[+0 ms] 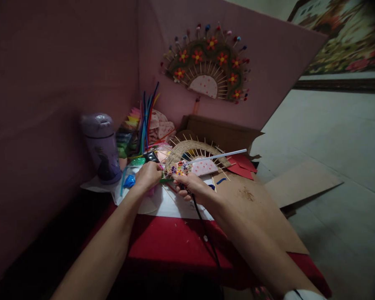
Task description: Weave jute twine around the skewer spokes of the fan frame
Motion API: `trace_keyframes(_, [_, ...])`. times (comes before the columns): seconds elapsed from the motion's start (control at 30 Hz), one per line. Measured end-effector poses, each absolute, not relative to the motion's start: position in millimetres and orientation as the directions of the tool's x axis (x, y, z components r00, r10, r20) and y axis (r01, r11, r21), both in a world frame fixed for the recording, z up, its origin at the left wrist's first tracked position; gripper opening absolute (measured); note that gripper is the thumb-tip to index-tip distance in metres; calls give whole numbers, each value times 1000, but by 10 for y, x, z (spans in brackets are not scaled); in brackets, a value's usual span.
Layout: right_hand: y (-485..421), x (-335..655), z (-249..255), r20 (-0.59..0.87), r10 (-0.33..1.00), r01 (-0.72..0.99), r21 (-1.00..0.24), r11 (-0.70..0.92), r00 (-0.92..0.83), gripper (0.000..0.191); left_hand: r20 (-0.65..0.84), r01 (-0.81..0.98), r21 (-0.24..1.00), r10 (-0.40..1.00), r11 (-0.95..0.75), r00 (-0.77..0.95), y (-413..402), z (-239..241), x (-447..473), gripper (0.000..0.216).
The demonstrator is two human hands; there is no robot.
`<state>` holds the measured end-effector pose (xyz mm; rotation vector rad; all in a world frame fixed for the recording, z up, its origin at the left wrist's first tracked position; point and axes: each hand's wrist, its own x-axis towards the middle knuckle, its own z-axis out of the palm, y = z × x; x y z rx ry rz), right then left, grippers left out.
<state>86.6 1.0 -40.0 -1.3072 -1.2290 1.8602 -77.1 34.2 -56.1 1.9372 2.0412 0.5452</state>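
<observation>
My left hand (148, 175) is closed in a pinch on a small green piece beside a cluster of tiny coloured flowers (178, 169). My right hand (192, 187) is wrapped round a glue gun whose long white glue stick (220, 156) points up to the right; its black cord (206, 233) trails toward me. Both hands meet at the left edge of a fan-shaped craft (193, 152) made of jute twine and wooden skewers, lying on white paper (165, 204).
A finished fan decoration (208, 62) hangs on the pink wall. A purple bottle (101, 146) stands at the left, with pipe cleaners (148, 112) and fabric behind. Red paper pieces (242, 166), brown cardboard (259, 208) and a red cloth (162, 246) lie around.
</observation>
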Motion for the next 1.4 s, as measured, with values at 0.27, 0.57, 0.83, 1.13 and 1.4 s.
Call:
trace_keyframes(0.27, [-5, 850, -382, -429, 826, 58, -896, -440, -366, 28, 61, 900, 434, 996, 26, -59, 345, -559, -770, 26])
trace_keyframes(0.57, [-8, 851, -406, -403, 824, -7, -897, -442, -398, 26, 61, 892, 451, 996, 33, -67, 346, -567, -771, 24])
trace_keyframes(0.83, [-7, 884, -449, -389, 838, -72, -891, -447, -383, 23, 53, 888, 460, 997, 28, -59, 335, -549, -769, 23])
trace_keyframes(1.13, [-4, 960, -483, -363, 818, -185, -857, -481, -447, 22, 53, 887, 461, 996, 40, -72, 297, -534, -745, 23])
trace_keyframes(1.4, [-82, 1069, -403, -380, 803, -282, -795, -537, -460, 21, 86, 884, 463, 988, 72, -126, 321, -556, -727, 22])
